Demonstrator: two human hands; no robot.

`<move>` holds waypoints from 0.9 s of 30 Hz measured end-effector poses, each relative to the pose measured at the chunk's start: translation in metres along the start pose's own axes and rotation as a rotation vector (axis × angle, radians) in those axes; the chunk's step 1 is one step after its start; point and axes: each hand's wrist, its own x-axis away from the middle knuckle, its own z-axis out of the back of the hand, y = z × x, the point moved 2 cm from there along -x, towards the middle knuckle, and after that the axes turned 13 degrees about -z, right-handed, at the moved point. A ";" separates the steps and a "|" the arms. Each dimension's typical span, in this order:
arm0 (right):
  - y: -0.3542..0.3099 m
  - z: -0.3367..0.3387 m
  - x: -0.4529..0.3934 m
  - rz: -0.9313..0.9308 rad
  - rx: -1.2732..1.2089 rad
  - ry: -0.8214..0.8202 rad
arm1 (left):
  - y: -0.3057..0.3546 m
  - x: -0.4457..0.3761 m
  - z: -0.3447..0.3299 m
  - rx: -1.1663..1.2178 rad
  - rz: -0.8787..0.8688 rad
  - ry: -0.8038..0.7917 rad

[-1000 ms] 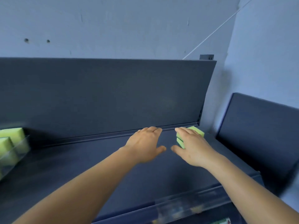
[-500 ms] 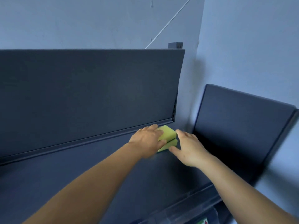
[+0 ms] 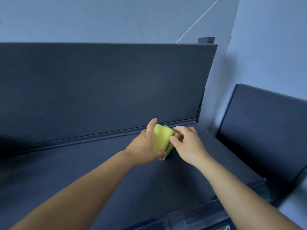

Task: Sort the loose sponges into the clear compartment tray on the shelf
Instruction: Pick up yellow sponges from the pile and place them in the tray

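No tray shows from where the camera looks; the only thing that bears anything is the dark shelf [image 3: 116,180], and on it, near its right end and close to the rear, are the yellow-green sponges [image 3: 162,138]. They look like a small stack tipped up on edge, a dark thin layer showing between two of the pieces; how many there are I cannot tell.

Behind the shelf stands a tall dark back panel [image 3: 99,88], with a raised lip running along its foot just behind the sponges. To the right, past a gap of pale wall [image 3: 116,19], a second dark panel [image 3: 265,130] sits at an angle. A thin white cord [image 3: 199,19] slants up the wall above a small dark bracket [image 3: 206,40]. Along the near edge of the shelf runs a clear strip [image 3: 191,214], blurred, with a scrap of red and green label at the bottom right.

Both forearms reach in from below and meet at the sponges. The left hand [image 3: 146,146] wraps the stack from the left, forefinger raised over the top corner and thumb tucked under the lower edge. The right hand [image 3: 189,143] curls over from the right, its fingertips [image 3: 173,139] pressing the right edge. The sponges sit clamped between the two hands, lower corner at the shelf surface.
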 end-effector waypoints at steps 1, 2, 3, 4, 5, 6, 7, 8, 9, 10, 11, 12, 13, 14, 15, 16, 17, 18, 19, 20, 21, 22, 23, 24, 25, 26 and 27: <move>-0.009 -0.003 0.005 0.030 -0.049 -0.012 | -0.003 0.008 0.003 0.034 0.016 0.002; -0.018 -0.007 0.009 0.059 -0.089 -0.034 | -0.005 0.016 0.008 0.059 0.029 0.007; -0.026 -0.011 0.014 0.084 -0.109 -0.060 | -0.008 0.024 0.012 0.070 0.033 0.019; -0.035 -0.016 0.018 0.104 -0.116 -0.092 | -0.011 0.032 0.018 0.070 0.031 0.037; -0.042 -0.020 0.023 0.120 -0.120 -0.125 | -0.014 0.042 0.025 0.069 0.034 0.053; -0.050 -0.025 0.027 0.133 -0.129 -0.157 | -0.017 0.052 0.032 0.067 0.046 0.064; -0.057 -0.030 0.032 0.145 -0.140 -0.181 | -0.020 0.063 0.039 0.064 0.060 0.071; -0.063 -0.035 0.037 0.159 -0.150 -0.193 | -0.023 0.074 0.046 0.058 0.074 0.078; -0.070 -0.040 0.042 0.176 -0.159 -0.199 | -0.025 0.085 0.053 0.046 0.084 0.092; -0.077 -0.045 0.047 0.194 -0.169 -0.202 | -0.027 0.095 0.061 0.039 0.091 0.116; -0.084 -0.050 0.054 0.211 -0.175 -0.207 | -0.029 0.106 0.069 0.030 0.098 0.139; -0.092 -0.054 0.061 0.228 -0.182 -0.210 | -0.031 0.116 0.077 0.017 0.102 0.160; -0.100 -0.059 0.068 0.240 -0.192 -0.212 | -0.033 0.126 0.085 0.002 0.106 0.178; -0.108 -0.063 0.075 0.253 -0.204 -0.213 | -0.037 0.136 0.092 -0.008 0.111 0.198; -0.115 -0.067 0.082 0.265 -0.212 -0.215 | -0.039 0.147 0.100 -0.010 0.113 0.223; -0.123 -0.071 0.090 0.279 -0.215 -0.220 | -0.042 0.158 0.108 -0.008 0.116 0.249; -0.132 -0.075 0.098 0.290 -0.215 -0.225 | -0.044 0.169 0.116 -0.010 0.122 0.273; -0.140 -0.080 0.106 0.302 -0.214 -0.229 | -0.047 0.181 0.125 -0.019 0.130 0.291; -0.149 -0.084 0.115 0.318 -0.213 -0.232 | -0.050 0.194 0.134 -0.035 0.137 0.301; -0.158 -0.089 0.125 0.339 -0.219 -0.235 | -0.054 0.206 0.144 -0.053 0.143 0.303; -0.168 -0.095 0.135 0.356 -0.233 -0.242 | -0.057 0.220 0.153 -0.070 0.143 0.299; -0.178 -0.101 0.146 0.366 -0.250 -0.256 | -0.061 0.233 0.163 -0.086 0.142 0.292; -0.189 -0.107 0.157 0.369 -0.269 -0.272 | -0.064 0.246 0.172 -0.101 0.140 0.284; -0.199 -0.114 0.168 0.369 -0.287 -0.291 | -0.068 0.259 0.181 -0.116 0.139 0.279; -0.209 -0.122 0.180 0.371 -0.306 -0.312 | -0.072 0.273 0.190 -0.129 0.139 0.279; -0.220 -0.130 0.192 0.375 -0.326 -0.335 | -0.076 0.286 0.198 -0.138 0.139 0.284; -0.230 -0.138 0.204 0.378 -0.338 -0.358 | -0.081 0.300 0.206 -0.142 0.135 0.293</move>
